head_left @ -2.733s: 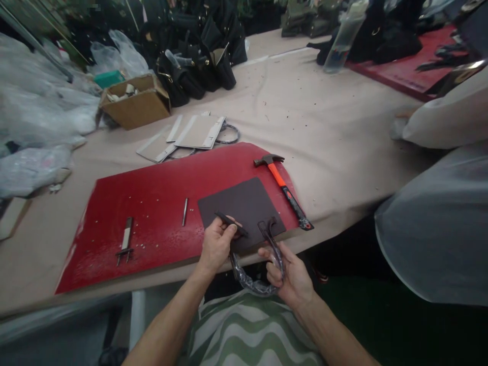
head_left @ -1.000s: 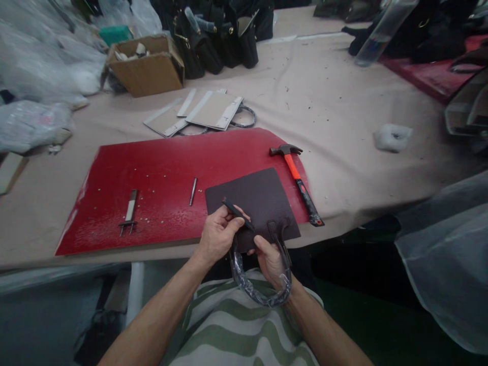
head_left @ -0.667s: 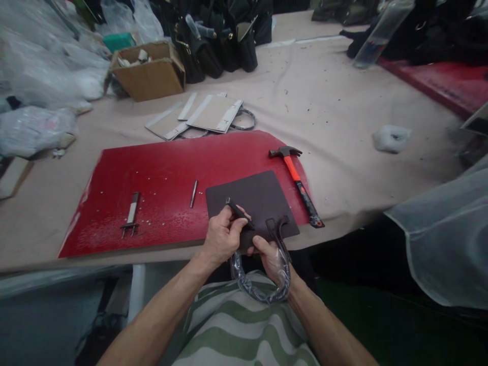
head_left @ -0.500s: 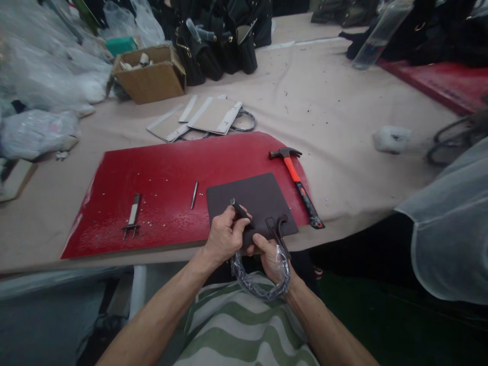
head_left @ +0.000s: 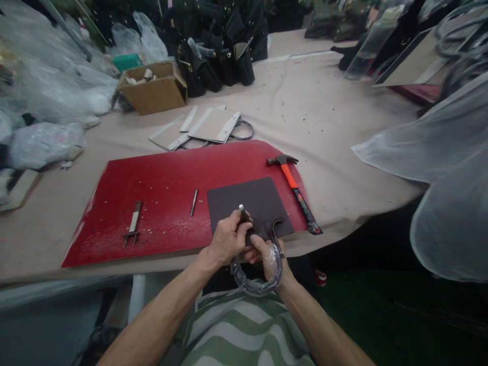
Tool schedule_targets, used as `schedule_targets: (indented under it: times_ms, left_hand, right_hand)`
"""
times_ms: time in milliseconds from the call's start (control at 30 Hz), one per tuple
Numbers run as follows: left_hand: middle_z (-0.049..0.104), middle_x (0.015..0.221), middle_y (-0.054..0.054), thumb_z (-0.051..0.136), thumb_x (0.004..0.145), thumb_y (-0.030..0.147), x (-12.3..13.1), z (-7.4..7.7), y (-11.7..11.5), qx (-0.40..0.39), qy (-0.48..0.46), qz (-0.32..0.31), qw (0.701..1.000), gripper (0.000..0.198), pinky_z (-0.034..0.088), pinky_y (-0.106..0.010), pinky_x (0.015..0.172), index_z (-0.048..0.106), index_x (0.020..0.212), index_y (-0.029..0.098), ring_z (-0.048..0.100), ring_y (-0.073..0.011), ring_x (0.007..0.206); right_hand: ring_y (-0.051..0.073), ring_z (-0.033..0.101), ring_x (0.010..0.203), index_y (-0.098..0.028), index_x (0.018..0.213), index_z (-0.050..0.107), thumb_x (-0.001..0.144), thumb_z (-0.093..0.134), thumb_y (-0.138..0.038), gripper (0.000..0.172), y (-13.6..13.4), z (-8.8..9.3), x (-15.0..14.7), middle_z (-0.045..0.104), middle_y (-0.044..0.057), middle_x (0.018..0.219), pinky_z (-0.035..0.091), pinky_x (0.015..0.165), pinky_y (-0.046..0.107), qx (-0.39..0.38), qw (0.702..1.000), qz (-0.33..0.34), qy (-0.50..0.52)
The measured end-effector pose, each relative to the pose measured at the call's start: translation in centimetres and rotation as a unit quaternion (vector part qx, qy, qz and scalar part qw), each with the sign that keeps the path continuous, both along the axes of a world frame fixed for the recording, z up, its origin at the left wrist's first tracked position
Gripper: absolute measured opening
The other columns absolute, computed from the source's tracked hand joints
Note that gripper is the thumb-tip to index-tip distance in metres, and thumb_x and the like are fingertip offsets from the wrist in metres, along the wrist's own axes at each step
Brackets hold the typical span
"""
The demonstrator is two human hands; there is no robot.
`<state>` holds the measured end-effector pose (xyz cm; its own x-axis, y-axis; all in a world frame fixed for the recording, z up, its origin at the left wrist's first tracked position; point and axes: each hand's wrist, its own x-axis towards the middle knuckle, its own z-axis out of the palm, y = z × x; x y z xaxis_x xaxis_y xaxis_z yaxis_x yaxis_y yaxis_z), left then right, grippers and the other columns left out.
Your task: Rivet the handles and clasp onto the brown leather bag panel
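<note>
My left hand (head_left: 227,238) is closed round a thin dark punch tool (head_left: 242,212), its bright tip pointing up over the dark leather panel (head_left: 247,202). My right hand (head_left: 268,255) grips a curved black bag handle (head_left: 255,284) wrapped in clear plastic. One forked end of the handle (head_left: 273,227) rests on the panel's near edge. Both hands touch each other at the table's front edge, over the red board (head_left: 160,188).
An orange-handled hammer (head_left: 294,189) lies right of the panel. A metal pin (head_left: 194,202) and a pronged metal tool (head_left: 132,230) lie on the board. Beige panels (head_left: 208,126), a cardboard box (head_left: 154,91) and black bags (head_left: 217,56) sit farther back. A translucent sleeve (head_left: 442,168) looms at right.
My left hand has tilted the punch tool up until it stands nearly upright, and my right hand has drawn the handle closer to it. The view shifted slightly; the sleeve at right moved in.
</note>
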<state>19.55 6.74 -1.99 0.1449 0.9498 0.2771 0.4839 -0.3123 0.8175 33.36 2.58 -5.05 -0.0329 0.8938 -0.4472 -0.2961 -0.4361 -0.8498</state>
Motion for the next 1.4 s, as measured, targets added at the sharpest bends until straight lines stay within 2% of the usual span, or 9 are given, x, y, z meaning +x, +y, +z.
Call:
schedule_targets:
  times_ms: [200,333,500,700,800,967,1100,1200,1400]
  left_hand:
    - [0.071,0.09,-0.004,0.051,0.093,0.02,0.1,-1.2,-0.2,0.045,0.062,-0.015,0.997,0.008,0.054,-0.026,0.072,0.057,0.098,0.02,0.069,-0.0169,0.079]
    - [0.07,0.09,-0.005,0.05,0.095,0.021,0.1,-1.7,-0.4,0.094,0.11,-0.043,0.989,0.009,0.054,-0.026,0.068,0.056,0.101,0.019,0.07,-0.0177,0.077]
    - [0.07,0.089,-0.006,0.049,0.097,0.021,0.1,-2.1,-0.4,0.156,0.148,-0.054,0.975,0.013,0.055,-0.026,0.064,0.054,0.108,0.017,0.07,-0.0187,0.073]
    - [0.069,0.086,-0.004,0.047,0.097,0.021,0.3,-2.3,-0.6,0.18,0.149,-0.052,0.971,0.013,0.054,-0.025,0.062,0.052,0.109,0.019,0.069,-0.0184,0.07]
    - [0.068,0.084,-0.003,0.047,0.097,0.021,0.4,-2.5,-0.5,0.182,0.147,-0.049,0.971,0.012,0.054,-0.026,0.061,0.051,0.108,0.02,0.069,-0.0188,0.069]
    - [0.067,0.085,-0.003,0.047,0.095,0.018,0.6,-2.7,-0.5,0.173,0.133,-0.053,0.974,0.014,0.052,-0.026,0.061,0.051,0.109,0.021,0.069,-0.0186,0.07]
    - [0.066,0.084,-0.002,0.047,0.093,0.016,0.6,-2.6,-0.6,0.16,0.122,-0.056,0.978,0.014,0.052,-0.027,0.061,0.051,0.106,0.021,0.068,-0.019,0.07]
    - [0.066,0.085,-0.003,0.048,0.091,0.015,0.7,-2.4,-0.6,0.149,0.107,-0.056,0.981,0.014,0.052,-0.027,0.063,0.05,0.104,0.02,0.068,-0.0196,0.072]
    - [0.067,0.085,-0.003,0.049,0.092,0.017,0.7,-2.2,-0.4,0.149,0.095,-0.058,0.983,0.013,0.05,-0.026,0.061,0.051,0.105,0.02,0.067,-0.0181,0.07]
  right_hand:
    - [0.018,0.057,0.042,-0.01,0.065,0.066,0.074,0.064,-0.068,0.059,0.0,-0.5,0.4,0.063,0.013,0.059,0.043,0.037,0.021,-0.012,0.995,0.048,-0.091]
    - [0.017,0.057,0.044,-0.015,0.065,0.06,0.091,0.046,-0.058,0.052,-0.6,-0.8,2.0,0.062,0.008,0.057,0.041,0.042,0.022,-0.008,0.96,0.171,-0.222]
    - [0.016,0.055,0.05,-0.017,0.056,0.053,0.084,0.055,-0.017,0.028,-0.3,1.5,7.9,0.056,0.002,0.053,0.032,0.051,0.025,0.022,0.886,0.274,-0.372]
    - [0.024,0.062,0.084,-0.019,0.093,0.067,0.099,0.056,-0.025,0.014,4.6,6.9,13.3,0.066,0.006,0.089,0.037,0.07,0.031,0.139,0.711,0.103,-0.681]
    - [0.03,0.058,0.106,-0.013,0.116,0.062,0.098,0.059,-0.026,0.022,8.2,7.4,12.8,0.061,0.015,0.114,0.04,0.084,0.033,0.121,0.67,0.128,-0.721]
    - [0.035,0.061,0.1,-0.005,0.115,0.06,0.095,0.055,-0.015,0.023,12.9,6.7,11.6,0.062,0.021,0.104,0.043,0.085,0.038,0.078,0.696,0.191,-0.688]
    - [0.031,0.064,0.08,-0.009,0.081,0.062,0.08,0.058,-0.003,0.007,14.7,7.5,13.4,0.062,0.016,0.076,0.046,0.07,0.034,0.024,0.761,0.23,-0.606]
    - [0.019,0.053,0.05,-0.015,0.066,0.052,0.077,0.057,-0.005,0.015,14.3,7.9,15.0,0.053,0.006,0.058,0.04,0.049,0.026,-0.038,0.835,0.261,-0.483]
    - [0.01,0.041,0.043,-0.02,0.079,0.044,0.084,0.059,-0.032,0.019,9.4,7.7,14.1,0.049,-0.002,0.065,0.036,0.038,0.019,-0.048,0.936,0.183,-0.298]
